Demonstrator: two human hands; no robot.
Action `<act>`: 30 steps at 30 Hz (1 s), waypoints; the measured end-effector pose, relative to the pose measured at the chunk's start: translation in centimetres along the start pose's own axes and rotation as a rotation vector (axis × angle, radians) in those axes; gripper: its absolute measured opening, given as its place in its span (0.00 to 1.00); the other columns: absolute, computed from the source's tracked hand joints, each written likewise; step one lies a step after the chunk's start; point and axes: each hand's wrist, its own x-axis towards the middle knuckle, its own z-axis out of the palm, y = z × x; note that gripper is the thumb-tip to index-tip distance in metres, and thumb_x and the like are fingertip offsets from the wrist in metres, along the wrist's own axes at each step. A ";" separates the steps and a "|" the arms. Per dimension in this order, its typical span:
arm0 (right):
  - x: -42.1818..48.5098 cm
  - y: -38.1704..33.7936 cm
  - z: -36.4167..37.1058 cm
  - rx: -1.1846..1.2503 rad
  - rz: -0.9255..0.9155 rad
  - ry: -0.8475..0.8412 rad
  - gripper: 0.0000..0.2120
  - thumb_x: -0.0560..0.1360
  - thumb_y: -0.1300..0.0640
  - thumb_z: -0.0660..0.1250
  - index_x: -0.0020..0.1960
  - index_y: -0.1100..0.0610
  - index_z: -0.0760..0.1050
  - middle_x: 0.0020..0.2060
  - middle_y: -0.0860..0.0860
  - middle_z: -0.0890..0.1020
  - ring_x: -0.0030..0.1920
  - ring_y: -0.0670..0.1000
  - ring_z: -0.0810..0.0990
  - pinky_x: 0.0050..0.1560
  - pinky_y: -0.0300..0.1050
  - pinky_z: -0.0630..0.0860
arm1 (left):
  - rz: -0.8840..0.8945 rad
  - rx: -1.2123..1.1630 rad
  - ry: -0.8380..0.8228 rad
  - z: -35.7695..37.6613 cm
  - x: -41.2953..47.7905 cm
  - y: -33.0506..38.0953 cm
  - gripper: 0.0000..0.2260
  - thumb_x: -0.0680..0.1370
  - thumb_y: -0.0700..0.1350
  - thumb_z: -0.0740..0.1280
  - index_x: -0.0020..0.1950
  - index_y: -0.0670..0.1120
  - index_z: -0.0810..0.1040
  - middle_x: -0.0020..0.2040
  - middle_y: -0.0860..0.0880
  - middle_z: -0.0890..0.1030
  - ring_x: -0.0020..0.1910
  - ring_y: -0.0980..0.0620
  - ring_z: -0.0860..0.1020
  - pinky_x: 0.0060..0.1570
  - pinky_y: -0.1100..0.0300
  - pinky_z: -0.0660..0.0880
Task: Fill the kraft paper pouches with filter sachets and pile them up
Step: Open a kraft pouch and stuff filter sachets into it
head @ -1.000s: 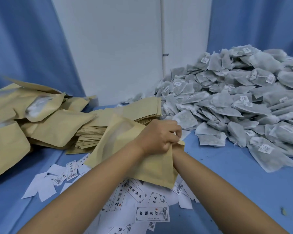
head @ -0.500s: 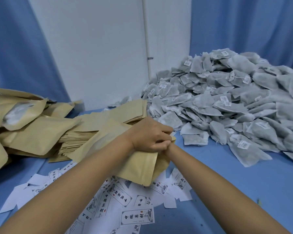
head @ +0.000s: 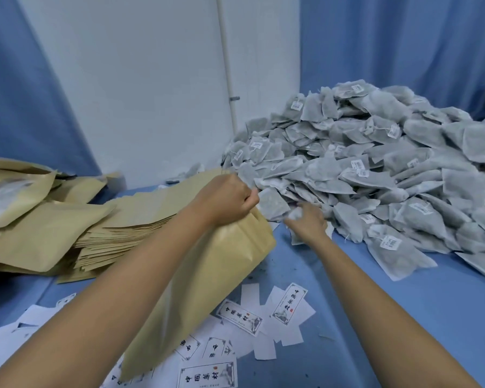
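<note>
My left hand [head: 230, 198] grips the top edge of a kraft paper pouch [head: 207, 275], which hangs down over the blue table toward me. My right hand [head: 308, 221] lies at the near edge of the big heap of grey filter sachets [head: 375, 175], with its fingers curled round one crumpled sachet [head: 296, 213]. A stack of flat empty pouches [head: 135, 219] lies just left of the held pouch. Filled, puffy pouches [head: 34, 228] are piled at the far left.
White printed paper labels [head: 241, 317] are scattered on the blue table [head: 417, 317] below the held pouch. A white wall and blue curtains close off the back. Bare blue table surface lies at the right front.
Both hands were together at the pouch's mouth. My right hand has now left the pouch and moved right to the sachet heap, while my left hand lifted the pouch up by its top.
</note>
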 end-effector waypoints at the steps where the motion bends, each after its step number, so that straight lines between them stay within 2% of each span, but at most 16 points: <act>1: 0.7 1.3 0.7 -0.278 0.013 -0.095 0.33 0.72 0.49 0.68 0.73 0.57 0.62 0.74 0.57 0.61 0.76 0.58 0.54 0.72 0.55 0.56 | -0.016 -0.007 0.006 0.5 -0.2 0.0 0.22 0.78 0.46 0.54 0.24 0.43 0.62 0.21 0.49 0.59 0.23 0.48 0.60 0.31 0.57 0.57; 2: 1.0 2.1 1.2 -0.460 0.020 -0.130 0.36 0.72 0.47 0.68 0.75 0.57 0.57 0.76 0.57 0.55 0.77 0.58 0.47 0.73 0.58 0.51 | -0.026 -0.017 0.015 0.9 -0.3 0.0 0.21 0.78 0.47 0.54 0.25 0.43 0.62 0.21 0.49 0.58 0.23 0.48 0.59 0.31 0.56 0.56; 3: 1.2 2.7 1.7 -0.549 0.013 -0.130 0.36 0.73 0.47 0.66 0.75 0.58 0.56 0.76 0.58 0.54 0.77 0.58 0.46 0.74 0.59 0.49 | -0.031 -0.022 0.025 1.2 -0.5 0.1 0.21 0.78 0.47 0.53 0.25 0.43 0.61 0.21 0.49 0.58 0.23 0.48 0.59 0.30 0.56 0.57; 8: 1.8 3.6 2.1 -0.717 -0.089 0.072 0.17 0.77 0.62 0.60 0.66 0.59 0.68 0.65 0.57 0.72 0.67 0.57 0.68 0.66 0.50 0.63 | -0.001 -0.070 0.128 2.3 -1.6 0.0 0.23 0.77 0.44 0.56 0.22 0.39 0.64 0.19 0.43 0.66 0.18 0.46 0.63 0.21 0.55 0.64; 10: 1.8 3.2 1.4 -0.618 -0.124 0.163 0.13 0.77 0.65 0.59 0.61 0.60 0.72 0.59 0.58 0.77 0.62 0.58 0.73 0.62 0.50 0.68 | -0.003 -0.090 0.145 2.5 -1.8 -0.1 0.24 0.77 0.46 0.53 0.22 0.37 0.66 0.19 0.42 0.68 0.18 0.45 0.65 0.21 0.52 0.66; 12: 1.2 2.1 0.4 -0.168 -0.125 0.286 0.10 0.78 0.66 0.58 0.54 0.63 0.75 0.51 0.59 0.79 0.53 0.59 0.77 0.51 0.48 0.71 | -0.011 -0.093 0.167 2.6 -1.9 -0.3 0.25 0.77 0.47 0.52 0.23 0.36 0.67 0.20 0.41 0.68 0.19 0.44 0.67 0.23 0.50 0.67; 14: -0.4 0.5 -0.6 0.325 -0.124 0.352 0.11 0.75 0.69 0.57 0.54 0.64 0.76 0.47 0.56 0.80 0.46 0.55 0.76 0.45 0.43 0.69 | -0.028 -0.106 0.171 2.6 -1.9 -0.5 0.26 0.77 0.49 0.50 0.24 0.36 0.67 0.21 0.40 0.69 0.21 0.43 0.67 0.25 0.50 0.67; 16: -2.1 -1.2 -1.6 0.561 -0.117 0.321 0.13 0.73 0.71 0.58 0.54 0.62 0.76 0.45 0.52 0.79 0.44 0.50 0.76 0.43 0.40 0.70 | -0.030 -0.105 0.183 2.6 -2.1 -0.5 0.26 0.77 0.50 0.50 0.25 0.36 0.67 0.21 0.40 0.69 0.21 0.43 0.68 0.26 0.50 0.66; 18: -3.0 -2.2 -2.2 0.956 -0.034 0.190 0.11 0.75 0.71 0.59 0.50 0.61 0.76 0.41 0.53 0.79 0.42 0.51 0.77 0.43 0.41 0.72 | -0.037 -0.115 0.187 2.6 -2.4 -0.6 0.26 0.77 0.50 0.50 0.25 0.36 0.67 0.21 0.40 0.69 0.21 0.43 0.68 0.26 0.51 0.65; 20: -3.7 -3.5 -2.5 1.430 0.123 -0.089 0.09 0.76 0.70 0.57 0.48 0.64 0.75 0.40 0.58 0.79 0.41 0.54 0.79 0.44 0.46 0.75 | -0.054 -0.131 0.209 2.5 -2.5 -0.6 0.25 0.77 0.50 0.50 0.24 0.37 0.68 0.21 0.41 0.70 0.22 0.43 0.68 0.27 0.54 0.64; 21: -4.2 -4.3 -2.3 1.533 0.177 -0.226 0.09 0.76 0.69 0.56 0.49 0.65 0.74 0.40 0.60 0.80 0.41 0.55 0.80 0.45 0.48 0.76 | -0.063 -0.143 0.223 2.5 -2.5 -0.5 0.25 0.76 0.50 0.51 0.24 0.37 0.69 0.21 0.41 0.71 0.22 0.43 0.68 0.27 0.56 0.63; 23: -5.8 -6.0 -1.2 1.497 0.194 -0.396 0.10 0.76 0.69 0.56 0.53 0.68 0.74 0.43 0.62 0.80 0.42 0.56 0.81 0.46 0.49 0.78 | -0.087 -0.179 0.250 2.6 -2.6 -0.4 0.26 0.76 0.50 0.51 0.24 0.36 0.71 0.22 0.41 0.72 0.21 0.44 0.69 0.28 0.58 0.63; 26: -7.4 -7.2 0.3 1.269 0.132 -0.440 0.10 0.75 0.73 0.57 0.52 0.67 0.76 0.42 0.60 0.81 0.39 0.55 0.82 0.41 0.47 0.79 | -0.189 -0.274 0.348 2.7 -3.0 -0.6 0.25 0.76 0.49 0.52 0.23 0.36 0.68 0.20 0.41 0.69 0.20 0.46 0.66 0.27 0.59 0.61; 28: -7.9 -7.2 0.5 0.761 -0.013 -0.437 0.09 0.75 0.70 0.58 0.46 0.66 0.77 0.36 0.58 0.80 0.35 0.53 0.79 0.35 0.43 0.74 | -0.242 -0.321 0.402 2.4 -3.3 -0.9 0.24 0.76 0.48 0.53 0.22 0.36 0.65 0.20 0.41 0.67 0.20 0.49 0.63 0.27 0.59 0.60; 30: -8.0 -7.4 0.8 0.130 -0.274 -0.428 0.11 0.77 0.66 0.57 0.41 0.63 0.76 0.35 0.57 0.77 0.38 0.54 0.74 0.39 0.45 0.68 | -0.206 -0.298 0.405 2.2 -3.5 -0.4 0.23 0.76 0.47 0.53 0.23 0.37 0.65 0.20 0.42 0.67 0.20 0.51 0.62 0.26 0.60 0.59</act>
